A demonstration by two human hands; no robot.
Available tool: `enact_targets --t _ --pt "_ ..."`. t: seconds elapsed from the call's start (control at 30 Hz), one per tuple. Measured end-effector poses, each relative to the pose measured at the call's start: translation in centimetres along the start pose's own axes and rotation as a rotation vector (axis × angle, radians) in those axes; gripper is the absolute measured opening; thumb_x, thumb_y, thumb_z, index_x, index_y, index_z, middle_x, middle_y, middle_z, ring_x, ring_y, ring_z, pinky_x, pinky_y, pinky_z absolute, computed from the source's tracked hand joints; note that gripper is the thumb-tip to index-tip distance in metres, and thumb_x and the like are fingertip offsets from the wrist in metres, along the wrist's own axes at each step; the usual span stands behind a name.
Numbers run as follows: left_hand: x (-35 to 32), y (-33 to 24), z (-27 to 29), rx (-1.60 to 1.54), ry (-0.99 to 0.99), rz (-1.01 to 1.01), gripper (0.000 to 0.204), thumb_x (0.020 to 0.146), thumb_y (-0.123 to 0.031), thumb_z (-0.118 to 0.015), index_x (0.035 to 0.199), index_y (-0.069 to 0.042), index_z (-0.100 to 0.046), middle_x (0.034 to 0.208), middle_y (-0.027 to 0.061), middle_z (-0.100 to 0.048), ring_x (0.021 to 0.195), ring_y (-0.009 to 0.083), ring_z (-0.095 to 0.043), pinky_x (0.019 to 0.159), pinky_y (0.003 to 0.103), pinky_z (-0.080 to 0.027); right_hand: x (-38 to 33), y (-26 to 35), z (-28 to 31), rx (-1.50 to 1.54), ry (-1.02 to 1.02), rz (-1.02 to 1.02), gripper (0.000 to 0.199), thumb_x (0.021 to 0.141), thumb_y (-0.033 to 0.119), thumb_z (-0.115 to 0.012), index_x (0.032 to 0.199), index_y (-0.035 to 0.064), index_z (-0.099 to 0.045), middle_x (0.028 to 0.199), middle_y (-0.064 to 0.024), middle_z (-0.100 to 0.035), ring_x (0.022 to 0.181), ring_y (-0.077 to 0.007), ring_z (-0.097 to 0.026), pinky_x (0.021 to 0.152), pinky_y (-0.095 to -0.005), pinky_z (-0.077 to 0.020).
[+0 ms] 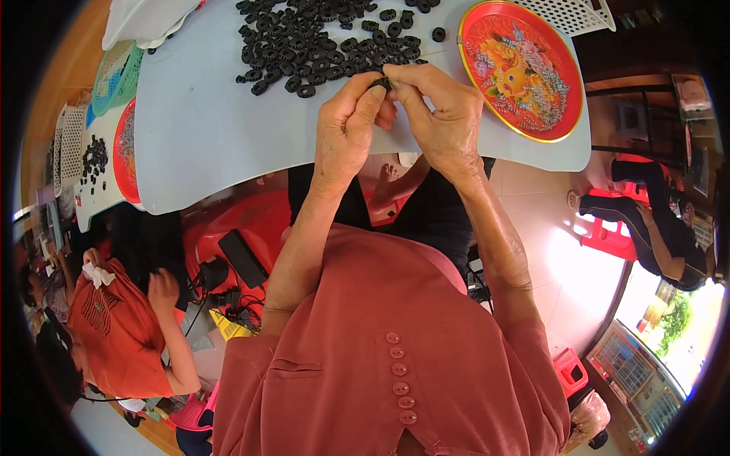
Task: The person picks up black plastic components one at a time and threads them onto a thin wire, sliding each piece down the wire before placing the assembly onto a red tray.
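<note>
In front of me, just over the near part of the table (198,121), my two hands meet at the fingertips. Between the thumb and index finger of my left hand (346,125) is a small black knobbly plastic ring (381,83). My right hand (445,114) is pinched closed against the same piece; whatever its fingertips hold is too small and hidden to name. Just beyond the hands lies a loose heap of similar black rings (304,53). To the right, a round red flower-patterned tray (487,19) carries many small silvery metal bits.
White perforated baskets (570,14) stand at the far right, behind the tray. At left, another table holds a green basket (114,80), a second red tray (122,163) and more black pieces (94,157). A person in orange (122,327) sits at lower left.
</note>
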State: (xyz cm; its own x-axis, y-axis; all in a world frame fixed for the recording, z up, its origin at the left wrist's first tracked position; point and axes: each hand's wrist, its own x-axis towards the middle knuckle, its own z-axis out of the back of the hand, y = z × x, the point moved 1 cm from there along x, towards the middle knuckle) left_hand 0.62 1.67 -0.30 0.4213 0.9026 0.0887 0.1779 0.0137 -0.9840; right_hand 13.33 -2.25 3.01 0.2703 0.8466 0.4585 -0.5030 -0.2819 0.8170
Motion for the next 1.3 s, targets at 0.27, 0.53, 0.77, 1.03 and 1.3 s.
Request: enact_targets --t 0.27,0.53,0.77,1.03,1.3 --pt "0.0 -0.4 0.0 0.114 0.009 -0.044 0.018 0.096 -0.009 -0.051 0.106 0.003 -0.061 0.074 0.0043 -0.061 0.066 0.0090 -0.057 0.061 0.024 -0.049 0.1 0.1 0.5 -0.029 0.028 -0.025 0.015 0.082 -0.002 -0.063 0.097 0.0003 -0.069 0.081 -0.0129 -0.068 0.068 -0.0236 -0.067 0.062 -0.0308 -0.0531" --pt "-0.1 -0.1 0.0 0.069 0.050 0.004 0.017 0.096 -0.009 -0.051 0.103 0.001 -0.062 0.075 0.0034 -0.062 0.066 0.0086 -0.057 0.062 0.024 -0.049 0.6 0.1 1.2 -0.031 0.137 -0.040 0.016 0.081 -0.004 -0.062 0.095 0.0005 -0.069 0.077 -0.0121 -0.068 0.065 -0.0238 -0.067 0.059 -0.0313 -0.0526" --pt "0.1 -0.5 -0.2 0.151 -0.006 -0.032 0.018 0.096 -0.009 -0.051 0.105 0.002 -0.062 0.075 0.0038 -0.063 0.065 0.0089 -0.057 0.061 0.024 -0.049 -0.4 -0.2 0.0 -0.056 -0.032 0.077 0.017 0.081 -0.005 -0.061 0.096 0.0003 -0.068 0.080 -0.0143 -0.066 0.066 -0.0263 -0.066 0.058 -0.0325 -0.0517" --pt "0.0 -0.2 0.0 0.136 0.070 -0.056 0.019 0.096 -0.009 -0.050 0.107 0.002 -0.062 0.076 0.0042 -0.063 0.066 0.0089 -0.058 0.061 0.024 -0.051 0.6 0.2 1.5 -0.014 0.166 0.031 0.015 0.081 -0.004 -0.060 0.095 -0.0003 -0.066 0.073 -0.0124 -0.065 0.062 -0.0246 -0.066 0.056 -0.0322 -0.0519" --pt "0.0 -0.3 -0.2 0.210 -0.024 -0.073 0.019 0.095 -0.008 -0.051 0.105 0.002 -0.062 0.072 0.0041 -0.062 0.065 0.0079 -0.057 0.058 0.023 -0.047 -0.5 0.1 -0.3 -0.164 -0.008 0.088 0.017 0.083 -0.005 -0.063 0.098 -0.0001 -0.068 0.087 -0.0131 -0.070 0.074 -0.0219 -0.070 0.065 -0.0287 -0.0549"
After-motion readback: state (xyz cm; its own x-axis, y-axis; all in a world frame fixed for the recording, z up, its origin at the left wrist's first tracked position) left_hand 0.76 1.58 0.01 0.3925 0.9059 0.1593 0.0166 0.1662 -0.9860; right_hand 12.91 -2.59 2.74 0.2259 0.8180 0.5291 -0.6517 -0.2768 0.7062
